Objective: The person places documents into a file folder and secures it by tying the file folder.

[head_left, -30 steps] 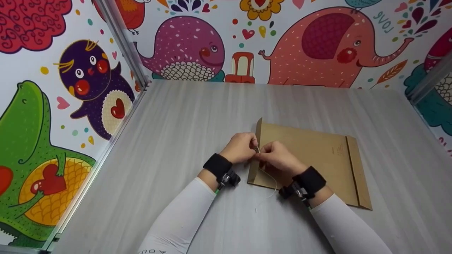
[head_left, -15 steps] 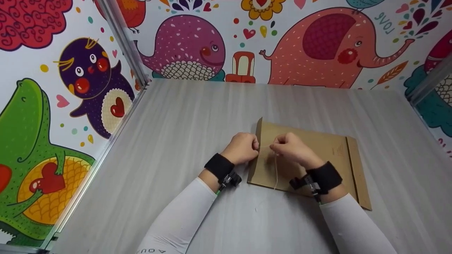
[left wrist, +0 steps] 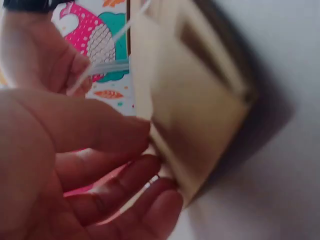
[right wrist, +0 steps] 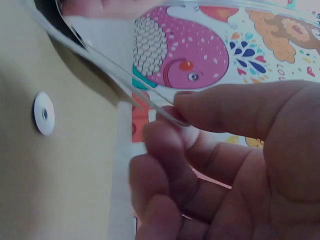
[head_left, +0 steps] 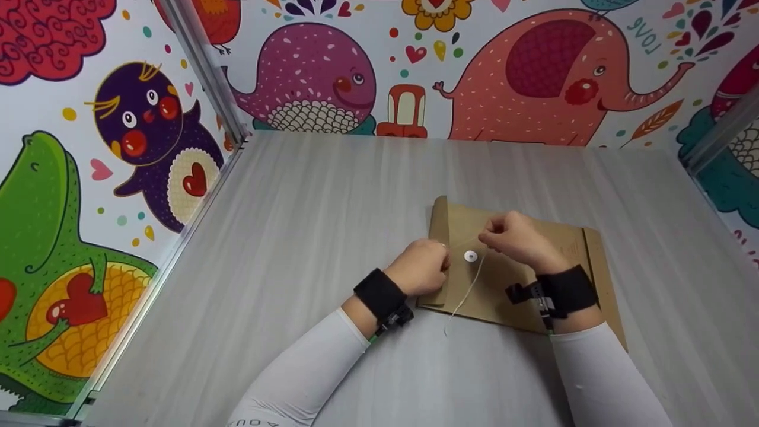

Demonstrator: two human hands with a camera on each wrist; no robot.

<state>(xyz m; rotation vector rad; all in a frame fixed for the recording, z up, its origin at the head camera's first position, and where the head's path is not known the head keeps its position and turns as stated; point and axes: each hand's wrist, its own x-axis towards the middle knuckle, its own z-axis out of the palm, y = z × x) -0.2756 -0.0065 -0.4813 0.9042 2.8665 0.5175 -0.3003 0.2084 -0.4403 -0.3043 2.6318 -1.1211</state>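
A brown kraft paper envelope [head_left: 569,243] lies on the table, its narrow flap [head_left: 439,219] at the left end partly lifted. My left hand [head_left: 418,267] pinches the flap's edge between thumb and fingers; the left wrist view shows the thumb [left wrist: 115,125] on the paper. Thumb and forefinger of my right hand [head_left: 516,240] pinch a thin white string [head_left: 471,286] above the envelope. One stretch of string runs taut toward the flap, and a loose tail hangs over the near edge. A round white button [right wrist: 44,113] shows on the envelope between the hands.
The grey wood-grain table [head_left: 308,196] spreads around the envelope. Cartoon-printed walls [head_left: 409,112] stand at the back and sides, with a metal frame post [head_left: 204,71] in the back left corner. A darker strip crosses the envelope's right end.
My right hand has drawn the string away from the flap, to the right and up. My left hand has shifted slightly right and nearer, tilting the flap inward, and the white button has come into view.
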